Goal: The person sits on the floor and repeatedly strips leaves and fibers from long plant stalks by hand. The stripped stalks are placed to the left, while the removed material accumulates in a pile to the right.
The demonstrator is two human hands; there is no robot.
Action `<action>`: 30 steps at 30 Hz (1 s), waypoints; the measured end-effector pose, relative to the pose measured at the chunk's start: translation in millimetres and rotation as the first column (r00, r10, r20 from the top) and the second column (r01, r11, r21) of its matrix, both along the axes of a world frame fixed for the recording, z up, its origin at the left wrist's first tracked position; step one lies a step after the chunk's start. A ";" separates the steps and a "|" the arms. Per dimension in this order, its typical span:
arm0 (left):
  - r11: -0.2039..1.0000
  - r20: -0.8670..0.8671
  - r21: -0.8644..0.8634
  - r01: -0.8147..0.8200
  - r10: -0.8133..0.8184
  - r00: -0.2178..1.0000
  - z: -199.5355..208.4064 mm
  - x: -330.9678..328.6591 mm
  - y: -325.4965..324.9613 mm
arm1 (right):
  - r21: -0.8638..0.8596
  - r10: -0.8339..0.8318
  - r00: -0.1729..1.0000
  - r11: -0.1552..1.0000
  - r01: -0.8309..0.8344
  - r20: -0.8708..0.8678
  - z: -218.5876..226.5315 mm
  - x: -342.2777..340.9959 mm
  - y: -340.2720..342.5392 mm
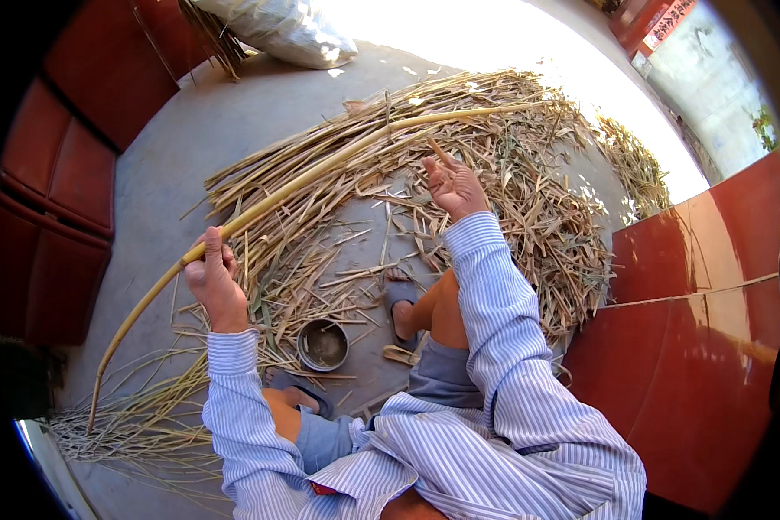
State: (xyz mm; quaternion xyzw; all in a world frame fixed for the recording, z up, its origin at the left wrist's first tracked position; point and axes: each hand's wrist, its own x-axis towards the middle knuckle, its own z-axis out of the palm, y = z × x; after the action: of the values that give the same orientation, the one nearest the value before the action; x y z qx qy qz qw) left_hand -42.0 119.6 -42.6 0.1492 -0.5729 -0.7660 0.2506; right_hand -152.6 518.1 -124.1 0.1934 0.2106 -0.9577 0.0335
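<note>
A long, pale yellow cane stalk point(308, 178) arches across the view, thick in the middle and thin at its lower left end. My left hand point(215, 282) is closed around it on the left, thumb lying along the stalk. Below and to the right of the stalk, my right hand point(457, 187) is raised with its fingers curled. A short brown strip, which looks like dry leaf sheath point(443, 154), sticks up from those fingers; how they grip it is partly hidden. Under both hands lies a heap of dry husks and leaf strips point(529, 199).
Long stalks point(277, 165) lie in a bundle beyond the heap. Thin stripped canes point(139, 425) fan out at lower left. A metal bowl point(323, 345) stands between my feet. Red cabinets point(61, 173) line the left, a red panel point(702, 373) the right, and a white sack point(290, 30) sits far back.
</note>
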 end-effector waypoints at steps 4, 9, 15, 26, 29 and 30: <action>0.999 -0.033 -0.025 0.045 -0.046 0.998 -1.2 15.1 -7.8 | -0.036 0.138 0.960 0.988 -0.151 -0.245 31.9 -1.6 -43.9; 1.000 0.006 -0.023 0.020 -0.020 1.000 -1.8 15.2 -23.4 | 0.065 0.174 0.892 0.985 -0.161 -0.418 28.6 -7.0 -45.6; 1.000 -0.011 0.017 -0.023 0.023 1.000 5.7 23.7 -41.5 | 0.468 0.114 0.965 0.884 0.010 -0.236 41.4 4.9 -83.5; 0.993 -0.024 -0.104 -0.055 0.053 0.998 7.2 26.6 -24.6 | 0.288 -0.063 0.972 0.949 0.129 -0.226 46.7 12.2 -75.9; 0.992 -0.009 -0.085 -0.092 0.092 0.996 8.4 21.2 -36.7 | 0.181 0.077 0.917 0.983 -0.005 -0.392 60.0 21.9 -84.1; 0.992 -0.002 -0.067 -0.107 0.107 0.994 9.3 18.8 -38.9 | 0.175 0.127 0.840 0.984 -0.038 -0.528 60.4 24.9 -77.9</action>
State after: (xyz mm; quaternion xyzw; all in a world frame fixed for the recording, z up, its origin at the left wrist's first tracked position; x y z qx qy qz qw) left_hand -23.2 80.7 -33.3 0.1719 -0.5897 -0.7317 0.2956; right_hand -127.8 440.1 -63.6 -0.0894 0.2946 -0.9514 -0.0009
